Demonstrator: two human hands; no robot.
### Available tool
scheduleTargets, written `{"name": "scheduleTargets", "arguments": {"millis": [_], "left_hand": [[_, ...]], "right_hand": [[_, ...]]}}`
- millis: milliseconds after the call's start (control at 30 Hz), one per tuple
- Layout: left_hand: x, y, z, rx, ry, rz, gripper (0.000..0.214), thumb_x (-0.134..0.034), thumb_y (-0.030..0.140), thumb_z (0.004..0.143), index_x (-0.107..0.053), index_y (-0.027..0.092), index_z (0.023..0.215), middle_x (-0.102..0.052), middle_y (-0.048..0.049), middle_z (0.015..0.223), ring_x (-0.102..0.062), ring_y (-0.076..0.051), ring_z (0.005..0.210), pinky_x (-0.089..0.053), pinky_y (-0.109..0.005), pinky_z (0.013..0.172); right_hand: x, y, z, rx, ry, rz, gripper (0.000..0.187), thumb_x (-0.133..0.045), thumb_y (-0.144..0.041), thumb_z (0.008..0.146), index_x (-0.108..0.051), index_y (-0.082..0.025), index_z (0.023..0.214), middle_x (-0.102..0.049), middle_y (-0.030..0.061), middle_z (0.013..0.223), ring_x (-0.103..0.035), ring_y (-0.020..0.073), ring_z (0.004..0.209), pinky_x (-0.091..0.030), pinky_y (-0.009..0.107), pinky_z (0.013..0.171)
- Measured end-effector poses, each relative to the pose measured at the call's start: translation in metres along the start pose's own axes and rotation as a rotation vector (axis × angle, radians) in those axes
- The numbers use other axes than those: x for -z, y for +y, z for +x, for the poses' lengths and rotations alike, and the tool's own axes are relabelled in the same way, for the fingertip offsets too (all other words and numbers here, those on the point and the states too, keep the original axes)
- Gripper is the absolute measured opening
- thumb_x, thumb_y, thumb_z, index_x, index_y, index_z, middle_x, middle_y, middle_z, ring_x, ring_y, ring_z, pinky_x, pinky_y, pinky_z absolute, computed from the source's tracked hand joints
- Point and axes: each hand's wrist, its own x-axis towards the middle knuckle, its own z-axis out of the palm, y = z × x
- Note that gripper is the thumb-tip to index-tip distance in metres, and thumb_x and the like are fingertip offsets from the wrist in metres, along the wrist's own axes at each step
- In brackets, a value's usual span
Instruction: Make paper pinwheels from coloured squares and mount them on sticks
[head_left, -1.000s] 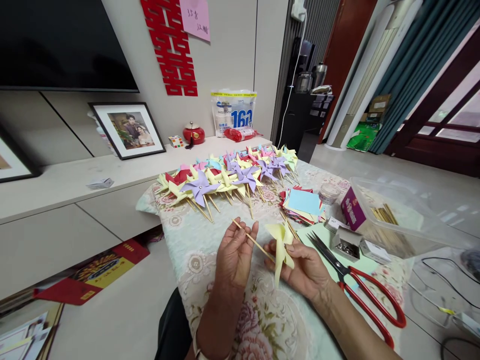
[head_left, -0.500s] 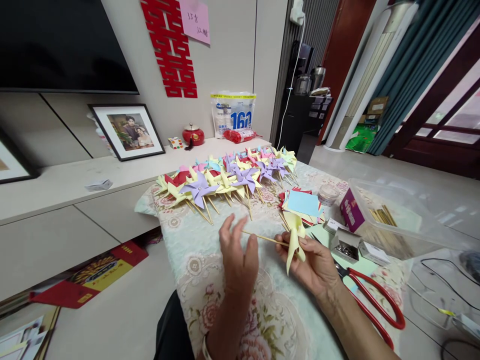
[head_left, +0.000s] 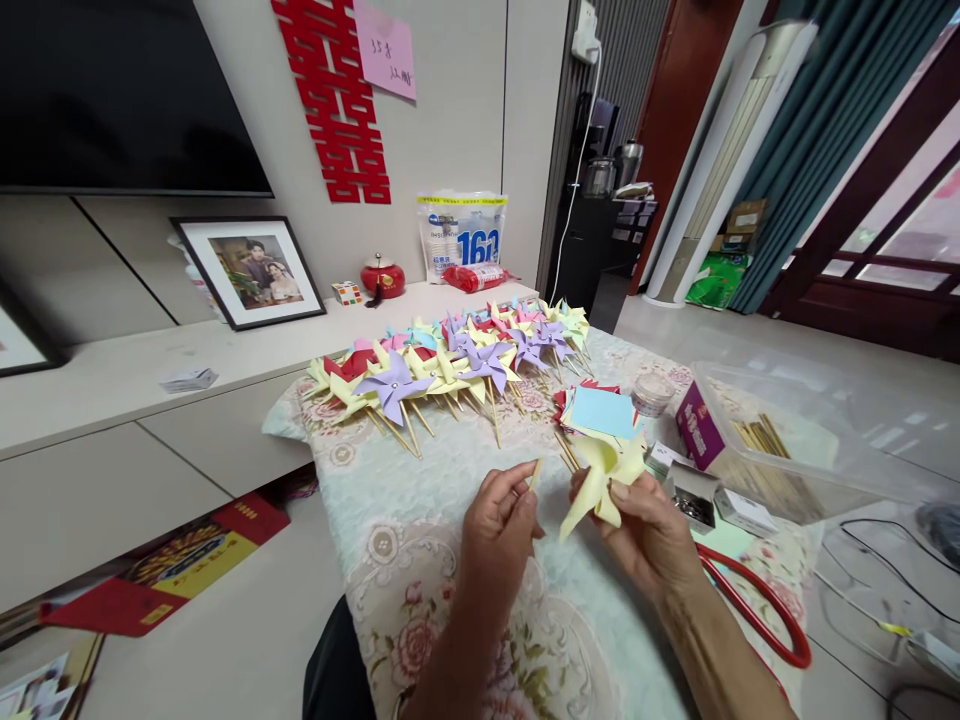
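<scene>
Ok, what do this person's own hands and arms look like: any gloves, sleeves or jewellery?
The left hand and right hand are bare, with no gloves. The left forearm and right forearm show no sleeves as far as the picture's bottom edge. No ring, watch or bracelet can be made out.

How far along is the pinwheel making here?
Done: a row of finished pinwheels lies across the table. In hand: the left hand pinches a stick, the right hand holds a yellow pinwheel head, not yet joined. Left: a stack of paper squares and spare sticks in the clear box.
</scene>
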Motion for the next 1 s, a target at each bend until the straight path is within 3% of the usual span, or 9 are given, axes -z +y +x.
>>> {"name": "scheduleTargets", "arguments": {"millis": [133, 300, 400, 533, 700, 1000], "left_hand": [[-0.002, 0.003, -0.001, 0.309, -0.06, -0.297, 0.04, -0.078, 0.035, 0.074, -0.075, 0.021, 0.111, -0.058, 0.0012, 0.074, -0.047, -0.007, 0.047, -0.032, -0.019, 0.042], [-0.002, 0.01, -0.001, 0.344, -0.134, -0.413, 0.037, -0.084, 0.033, 0.066, -0.078, 0.018, 0.099, -0.057, 0.0022, 0.067, -0.046, -0.007, 0.055, -0.037, -0.018, 0.052], [-0.003, 0.01, -0.001, 0.317, -0.184, -0.388, 0.031, -0.082, 0.028, 0.067, -0.078, 0.017, 0.096, -0.055, 0.0028, 0.066, -0.042, -0.007, 0.054, -0.034, -0.018, 0.051], [-0.002, 0.006, -0.002, 0.289, -0.216, -0.341, 0.031, -0.08, 0.031, 0.071, -0.077, 0.016, 0.098, -0.055, 0.0032, 0.063, -0.038, -0.006, 0.051, -0.03, -0.019, 0.049], [-0.002, 0.001, -0.003, 0.252, -0.217, -0.263, 0.029, -0.08, 0.031, 0.07, -0.078, 0.017, 0.096, -0.063, -0.0004, 0.068, -0.041, -0.007, 0.053, -0.031, -0.02, 0.05], [0.0, 0.001, 0.0, -0.081, -0.252, -0.132, 0.022, -0.079, 0.021, 0.07, -0.082, 0.022, 0.092, -0.061, -0.0017, 0.076, -0.053, -0.015, 0.072, -0.042, -0.025, 0.066]], "right_hand": [[0.001, 0.003, -0.007, 0.12, -0.113, -0.425, 0.017, -0.08, -0.031, 0.075, -0.073, -0.02, 0.086, -0.072, 0.0042, 0.078, -0.063, 0.0209, 0.071, -0.049, 0.033, 0.067], [-0.004, 0.001, -0.007, 0.535, -0.31, -0.878, 0.011, -0.066, -0.021, 0.088, -0.067, -0.021, 0.078, -0.064, 0.0031, 0.074, -0.058, 0.0192, 0.072, -0.046, 0.033, 0.068], [-0.01, -0.002, -0.005, 0.774, -0.35, -0.968, 0.011, -0.063, -0.01, 0.086, -0.066, -0.021, 0.084, -0.065, 0.0031, 0.073, -0.057, 0.0193, 0.072, -0.047, 0.035, 0.068], [-0.013, -0.005, -0.005, 0.931, -0.337, -1.047, 0.02, -0.061, -0.001, 0.083, -0.066, -0.019, 0.089, -0.066, 0.0042, 0.075, -0.057, 0.0197, 0.074, -0.048, 0.037, 0.07], [-0.012, -0.007, -0.008, 1.019, -0.315, -1.09, 0.026, -0.059, 0.001, 0.08, -0.067, -0.019, 0.094, -0.067, 0.0057, 0.081, -0.057, 0.0209, 0.079, -0.048, 0.04, 0.073], [-0.011, -0.005, -0.01, 1.048, -0.313, -1.124, 0.028, -0.056, 0.003, 0.079, -0.064, -0.017, 0.097, -0.066, 0.0073, 0.085, -0.057, 0.0221, 0.084, -0.048, 0.042, 0.076]]}}
